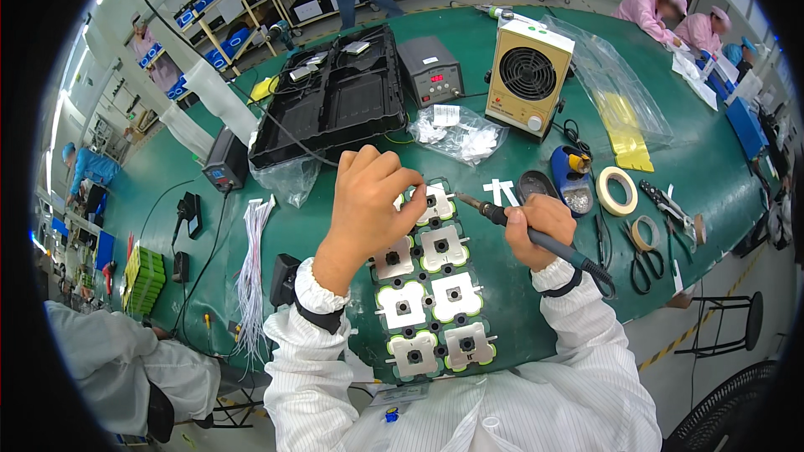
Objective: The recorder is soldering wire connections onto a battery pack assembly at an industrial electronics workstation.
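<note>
My right hand (541,230) grips a soldering iron (548,243) with a dark handle. Its metal tip points left, at the far end of a two-column assembly (440,249) of square silvery-white plates with bright green rims and dark round centres. Above the same end, my left hand (368,201) has thumb and forefinger pinched close to the iron's tip. What they pinch, if anything, is too small to make out. This hand covers part of the left column. The assembly lies on the green tabletop in front of me.
Beyond stand a fan unit (533,75), a soldering station (430,69) and a black tray (335,100). At right are an iron holder (574,176), tape roll (617,192) and scissors (646,270). White wires (254,272) lie left. A person sits at lower left (134,351).
</note>
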`<state>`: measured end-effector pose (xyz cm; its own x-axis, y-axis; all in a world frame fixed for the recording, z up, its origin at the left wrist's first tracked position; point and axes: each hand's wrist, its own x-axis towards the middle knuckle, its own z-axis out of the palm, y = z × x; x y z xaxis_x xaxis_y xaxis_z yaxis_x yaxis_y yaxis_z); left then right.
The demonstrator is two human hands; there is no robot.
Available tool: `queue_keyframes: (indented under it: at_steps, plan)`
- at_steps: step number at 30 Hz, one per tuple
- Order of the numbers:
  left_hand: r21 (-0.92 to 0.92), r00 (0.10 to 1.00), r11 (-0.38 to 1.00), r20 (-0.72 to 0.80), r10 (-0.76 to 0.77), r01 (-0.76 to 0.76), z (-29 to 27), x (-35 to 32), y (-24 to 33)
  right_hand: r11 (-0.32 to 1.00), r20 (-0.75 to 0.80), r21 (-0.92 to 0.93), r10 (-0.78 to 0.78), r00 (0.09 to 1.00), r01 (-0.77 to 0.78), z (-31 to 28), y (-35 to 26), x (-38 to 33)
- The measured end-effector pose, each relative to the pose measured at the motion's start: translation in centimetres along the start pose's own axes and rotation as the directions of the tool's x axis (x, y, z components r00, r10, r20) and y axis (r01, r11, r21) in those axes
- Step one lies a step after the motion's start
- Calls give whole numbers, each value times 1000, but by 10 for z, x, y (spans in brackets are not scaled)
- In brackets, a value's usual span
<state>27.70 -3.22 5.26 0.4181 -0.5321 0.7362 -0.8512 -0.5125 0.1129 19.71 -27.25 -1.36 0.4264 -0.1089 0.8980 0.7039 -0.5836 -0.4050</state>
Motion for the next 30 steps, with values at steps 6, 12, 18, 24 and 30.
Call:
queue_keyframes:
  at_steps: [6, 12, 18, 24, 30]
  plan:
    - [19, 1000, 1000, 5, -4, 4, -3, 3, 2, 1000, -29, 4, -26, 999, 26, -1, 1, 1]
    - [35, 1000, 999, 21, -2, 1, -9, 4, 2, 999, -23, 30, -17, 1000, 18, -1, 1, 1]
    - [4, 1000, 1000, 21, 1, -1, 1, 0, 2, 999, -19, 30, -30, 999, 30, 3, 2, -2]
    - [-3, 1000, 1000, 30, 7, -7, 5, 1, 2, 999, -21, 27, -33, 999, 34, 2, 2, -1]
    - [25, 1000, 1000, -23, -10, 11, -6, 6, 0, 1000, -46, 13, -27, 999, 28, -2, 1, 1]
